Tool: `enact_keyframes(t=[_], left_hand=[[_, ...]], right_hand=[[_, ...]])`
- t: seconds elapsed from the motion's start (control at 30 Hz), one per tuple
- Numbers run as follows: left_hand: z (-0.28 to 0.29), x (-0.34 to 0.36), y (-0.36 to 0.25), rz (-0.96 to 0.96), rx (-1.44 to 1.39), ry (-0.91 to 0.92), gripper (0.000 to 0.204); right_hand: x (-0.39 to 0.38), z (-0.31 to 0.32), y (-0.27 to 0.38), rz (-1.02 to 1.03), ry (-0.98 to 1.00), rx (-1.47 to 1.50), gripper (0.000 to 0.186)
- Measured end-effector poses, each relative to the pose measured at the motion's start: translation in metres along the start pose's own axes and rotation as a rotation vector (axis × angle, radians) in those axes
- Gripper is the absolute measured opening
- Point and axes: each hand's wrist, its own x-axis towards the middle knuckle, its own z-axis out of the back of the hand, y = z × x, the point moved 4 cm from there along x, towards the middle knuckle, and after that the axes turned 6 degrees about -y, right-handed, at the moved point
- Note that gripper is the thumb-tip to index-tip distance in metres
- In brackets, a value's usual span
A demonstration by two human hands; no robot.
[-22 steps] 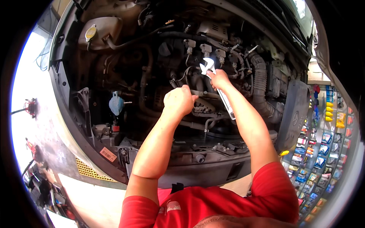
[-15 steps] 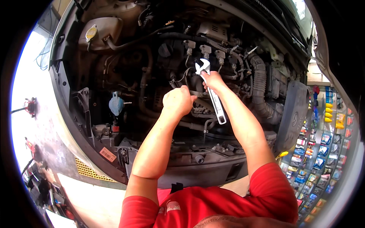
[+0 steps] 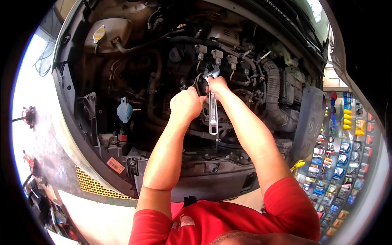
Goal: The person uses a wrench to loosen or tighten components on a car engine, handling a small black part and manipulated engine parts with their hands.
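1. The adjustable wrench (image 3: 213, 110) lies just off the middle of the view, over the car engine (image 3: 188, 55); its head points to 12 o'clock and its handle end to 6.
2. The right hand (image 3: 217, 85), near 1 o'clock, has its fingers wrapped around the wrench just below the head.
3. The left hand (image 3: 185, 103), near 11 o'clock, sits beside the wrench handle with its fingers curled under; I cannot tell what, if anything, they hold.
4. Grey plugs (image 3: 217, 55) sit in a row at 12 to 1 o'clock, near the wrench head.
5. A ribbed hose (image 3: 273, 92) bends down at 2 o'clock.
6. A pale tank (image 3: 116, 34) with a yellow cap (image 3: 99, 34) stands between 10 and 11.
7. A light-blue bottle (image 3: 124, 111) sits at 9 o'clock.
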Motion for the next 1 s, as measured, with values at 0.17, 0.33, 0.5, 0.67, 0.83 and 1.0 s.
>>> enact_keyframes(t=[0.17,0.33,0.5,0.67,0.83,1.0], left_hand=[[0.001,0.000,0.002,0.002,-0.023,-0.019,0.049],[0.002,0.000,0.003,-0.007,-0.044,-0.030,0.049],[0.000,-0.001,0.012,0.007,-0.037,-0.036,0.050],[0.004,-0.001,0.004,0.010,-0.046,-0.027,0.050],[0.005,0.000,0.001,0.005,-0.043,-0.013,0.051],[0.008,-0.003,0.010,0.025,-0.033,0.018,0.051]], right_hand=[[-0.002,-0.005,-0.002,0.053,-0.102,-0.065,0.046],[0.002,-0.003,0.003,0.097,-0.181,-0.224,0.049],[-0.036,0.003,0.056,0.352,-0.203,-0.714,0.049],[-0.010,0.029,0.046,0.189,-0.153,-0.528,0.058],[0.007,0.025,-0.001,0.166,-0.125,-0.362,0.057],[-0.008,0.002,0.008,0.103,-0.122,-0.222,0.053]])
